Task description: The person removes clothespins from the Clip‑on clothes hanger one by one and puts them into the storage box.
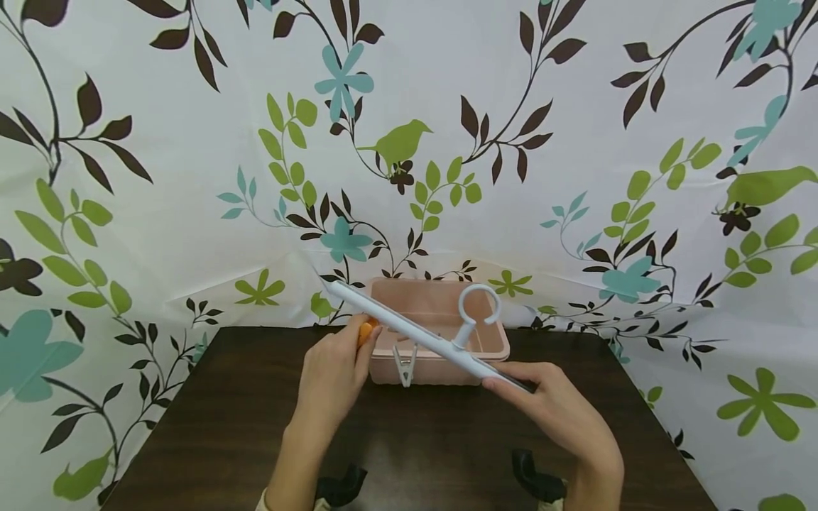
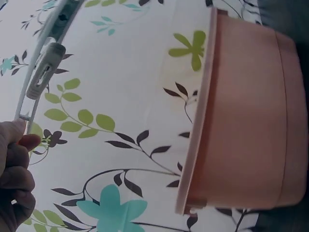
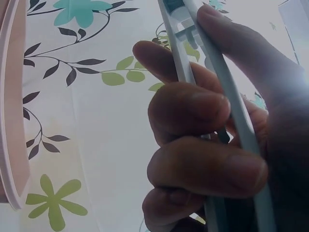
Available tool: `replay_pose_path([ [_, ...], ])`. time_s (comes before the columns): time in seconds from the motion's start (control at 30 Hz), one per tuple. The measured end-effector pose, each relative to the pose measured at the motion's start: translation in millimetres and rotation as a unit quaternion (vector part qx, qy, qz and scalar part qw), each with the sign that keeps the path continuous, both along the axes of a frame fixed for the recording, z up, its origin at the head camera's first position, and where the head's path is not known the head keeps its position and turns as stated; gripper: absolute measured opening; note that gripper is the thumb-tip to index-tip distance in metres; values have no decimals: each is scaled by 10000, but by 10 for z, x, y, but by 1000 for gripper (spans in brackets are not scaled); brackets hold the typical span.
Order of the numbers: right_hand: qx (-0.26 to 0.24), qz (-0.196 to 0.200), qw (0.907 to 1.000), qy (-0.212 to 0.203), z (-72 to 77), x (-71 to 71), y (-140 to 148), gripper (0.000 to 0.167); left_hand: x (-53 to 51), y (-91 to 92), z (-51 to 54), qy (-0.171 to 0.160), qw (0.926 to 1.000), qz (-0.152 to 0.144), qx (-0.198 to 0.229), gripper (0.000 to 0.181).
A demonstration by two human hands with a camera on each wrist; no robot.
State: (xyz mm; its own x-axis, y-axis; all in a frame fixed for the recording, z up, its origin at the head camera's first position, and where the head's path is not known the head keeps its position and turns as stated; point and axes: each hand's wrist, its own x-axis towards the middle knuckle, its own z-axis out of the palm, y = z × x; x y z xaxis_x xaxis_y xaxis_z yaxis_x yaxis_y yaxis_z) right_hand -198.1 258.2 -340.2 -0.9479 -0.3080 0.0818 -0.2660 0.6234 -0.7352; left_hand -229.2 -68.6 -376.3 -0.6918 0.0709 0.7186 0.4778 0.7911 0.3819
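Observation:
A pale blue-white plastic hanger (image 1: 409,328) with a round hook (image 1: 479,306) slants in mid-air, its left end higher. My right hand (image 1: 552,397) grips its lower right end; in the right wrist view the fingers (image 3: 207,164) curl round two parallel rails. My left hand (image 1: 332,365) is near the upper left part, pinching a small orange piece (image 1: 366,331), mostly hidden by the fingers. A white clip (image 1: 405,366) hangs below the bar. In the left wrist view a pale clip (image 2: 47,70) lies along the bar, just above the left thumb.
A pink plastic tub (image 1: 441,370) stands behind the hanger at the back of the dark wooden table (image 1: 255,397). Some contents show inside, too small to tell. A white cloth (image 1: 224,199) with leaves, birds and flowers hangs behind and at both sides.

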Motion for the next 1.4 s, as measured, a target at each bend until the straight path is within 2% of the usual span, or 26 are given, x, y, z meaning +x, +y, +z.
replay_pose_path([
  [0.1,20,53,10000,-41,0,-18,-1,25,2,12,-8,195,9994,194,-233,23],
  [0.23,5,5,9998,-183,5,-41,12,20,-7,27,-4,255,9990,216,-292,26],
  [0.47,-62,20,9999,-108,-3,-28,50,23,-36,45,-23,142,9999,85,-48,27],
  [0.67,-178,-265,9995,-34,-27,-18,138,25,-64,43,-62,-15,9996,84,283,29],
  [0.77,-229,-477,9986,0,-34,-16,195,29,-89,48,-76,-539,9975,111,441,28],
  [0.83,-246,-586,9980,28,-36,-18,224,30,-120,63,-98,-1217,9906,82,625,30],
  [0.9,-290,-658,9974,-13,-34,-22,242,32,-162,84,-127,-2003,9760,18,855,36],
  [0.97,-278,-683,9973,1,-31,-27,252,33,-211,115,-163,-2646,9584,-83,1064,45],
  [1.03,-255,-701,9972,2,-28,-31,257,34,-249,147,-203,-3007,9463,-236,1160,49],
  [1.1,-220,-715,9972,18,-25,-35,262,34,-274,181,-245,-3109,9417,-444,1205,44],
  [1.17,-197,-745,9970,45,-25,-38,270,34,-293,225,-292,-3009,9446,-631,1151,37],
  [1.23,-179,-759,9969,95,-27,-40,279,34,-311,277,-343,-2790,9516,-751,1045,30],
  [1.33,-239,-728,9970,117,-35,-42,284,32,-333,373,-418,-2421,9642,-668,852,30],
  [1.4,-284,-665,9973,129,-44,-45,283,31,-337,429,-460,-2284,9685,-527,841,32],
])
